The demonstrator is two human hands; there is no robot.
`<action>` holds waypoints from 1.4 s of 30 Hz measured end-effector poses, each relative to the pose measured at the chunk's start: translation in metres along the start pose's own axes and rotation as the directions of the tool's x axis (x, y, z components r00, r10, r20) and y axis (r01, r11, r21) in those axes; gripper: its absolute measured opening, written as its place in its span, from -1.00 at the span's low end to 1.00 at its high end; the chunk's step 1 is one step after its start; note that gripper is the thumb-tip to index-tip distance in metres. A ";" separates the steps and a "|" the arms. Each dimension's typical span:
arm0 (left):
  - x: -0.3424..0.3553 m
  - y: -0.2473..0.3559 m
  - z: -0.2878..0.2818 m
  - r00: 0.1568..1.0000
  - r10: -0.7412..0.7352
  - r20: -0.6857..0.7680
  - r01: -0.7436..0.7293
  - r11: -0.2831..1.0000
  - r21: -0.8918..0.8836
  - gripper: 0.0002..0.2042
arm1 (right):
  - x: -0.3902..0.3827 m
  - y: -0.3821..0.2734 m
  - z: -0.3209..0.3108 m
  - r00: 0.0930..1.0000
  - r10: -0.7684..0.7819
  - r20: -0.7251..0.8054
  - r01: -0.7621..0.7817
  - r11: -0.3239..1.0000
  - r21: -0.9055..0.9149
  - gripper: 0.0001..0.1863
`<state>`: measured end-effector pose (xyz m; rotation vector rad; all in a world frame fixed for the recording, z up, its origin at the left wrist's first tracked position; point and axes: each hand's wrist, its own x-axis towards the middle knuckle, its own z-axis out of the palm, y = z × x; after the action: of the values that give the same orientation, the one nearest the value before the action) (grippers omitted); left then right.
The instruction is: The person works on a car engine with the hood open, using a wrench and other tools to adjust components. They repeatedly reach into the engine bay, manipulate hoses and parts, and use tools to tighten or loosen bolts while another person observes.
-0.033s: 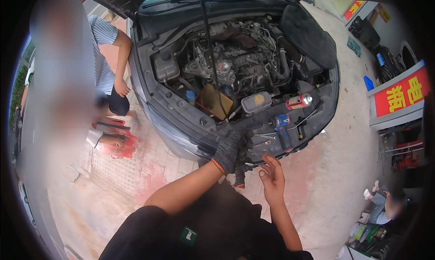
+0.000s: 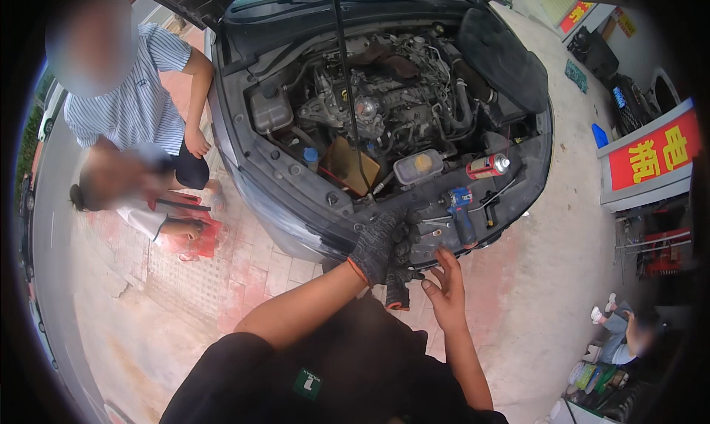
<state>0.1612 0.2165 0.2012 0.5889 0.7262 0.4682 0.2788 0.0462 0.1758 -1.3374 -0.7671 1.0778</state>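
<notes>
My left hand (image 2: 381, 246), in a dark knit glove with an orange cuff, is closed on another glove (image 2: 398, 294) hanging at the car's front edge. My bare right hand (image 2: 451, 291) is just right of it, fingers apart and bent, near that glove's dangling end. Above them on the front panel (image 2: 318, 206) of the open engine bay lie a blue power driver (image 2: 464, 221), long metal tools (image 2: 436, 223) and a red spray can (image 2: 481, 168). A white-capped reservoir (image 2: 411, 173) with yellowish lid sits behind, beside a tan rectangular panel (image 2: 355, 161).
A prop rod (image 2: 339, 47) crosses the engine. Two people (image 2: 159, 76) (image 2: 133, 195) are at the left by a red object (image 2: 211, 235). Right are a red sign (image 2: 651, 154), shop goods (image 2: 658, 246) and a seated person (image 2: 621, 335).
The glove hanging from my left hand and my right hand have shifted slightly to the right. The people at the left appear slightly moved, with more of them visible.
</notes>
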 end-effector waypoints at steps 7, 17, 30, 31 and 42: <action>0.050 0.024 -0.015 0.996 0.054 0.077 -0.034 0.972 -0.233 -0.79 | 0.018 0.005 0.014 0.952 0.292 0.086 -0.293 0.802 0.520 -0.74; 0.047 0.011 -0.063 0.908 0.415 -0.058 -0.168 0.488 0.856 -0.65 | 0.109 -0.051 -0.005 0.980 0.199 -0.001 -0.172 0.849 0.499 -0.76; 0.030 -0.001 0.026 0.828 0.450 -0.334 -0.347 0.879 0.326 -0.79 | 0.143 -0.022 -0.046 0.925 -0.046 0.377 0.015 0.996 0.085 -0.71; 0.029 -0.001 0.034 0.836 0.407 -0.368 -0.239 0.874 0.422 -0.79 | 0.138 -0.024 -0.044 0.935 -0.121 0.333 0.108 0.993 0.057 -0.69; 0.029 0.003 0.097 0.806 0.574 -0.145 -0.298 0.605 0.739 -0.72 | 0.162 -0.040 -0.078 0.986 -0.056 0.158 0.023 0.978 0.206 -0.70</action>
<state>0.2506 0.2032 0.2476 1.4531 1.1399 0.8011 0.4150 0.1707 0.1822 -1.0666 -0.7777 1.2104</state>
